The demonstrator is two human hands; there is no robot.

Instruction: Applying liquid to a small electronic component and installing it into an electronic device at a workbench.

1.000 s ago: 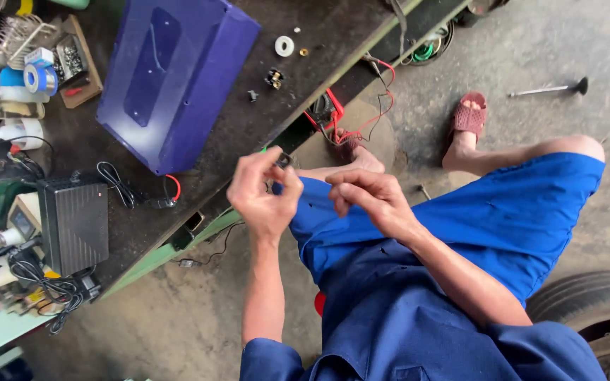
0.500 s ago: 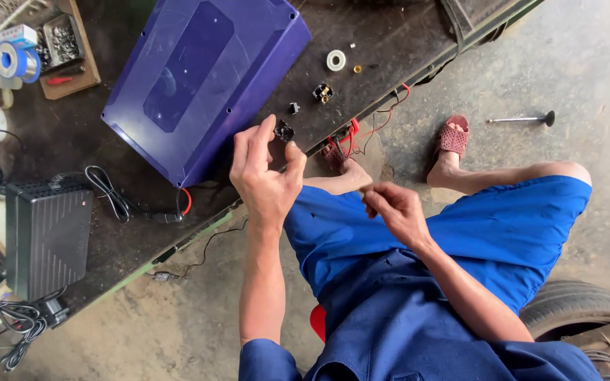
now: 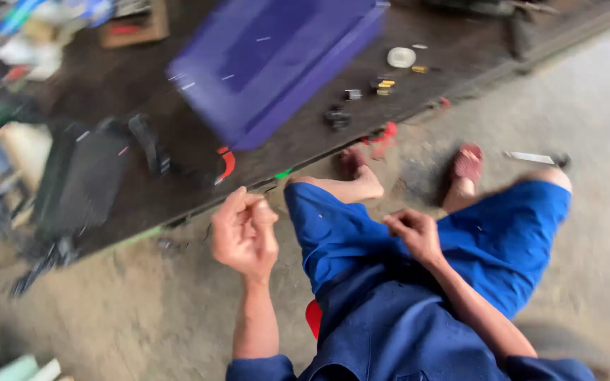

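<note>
Beside blue box [image 3: 270, 63], left hand [image 3: 245, 236] curled

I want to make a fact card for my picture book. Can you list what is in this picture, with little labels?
Left hand: left hand raised over the floor, fingers curled together; whether they pinch something is too blurred to tell
Right hand: right hand loosely closed, resting on the blue trouser leg
Workbench: dark low wooden bench
On the bench: big purple box-shaped case, black ribbed metal box, round white ring, small dark parts
Feet: red sandal on the concrete floor
</note>
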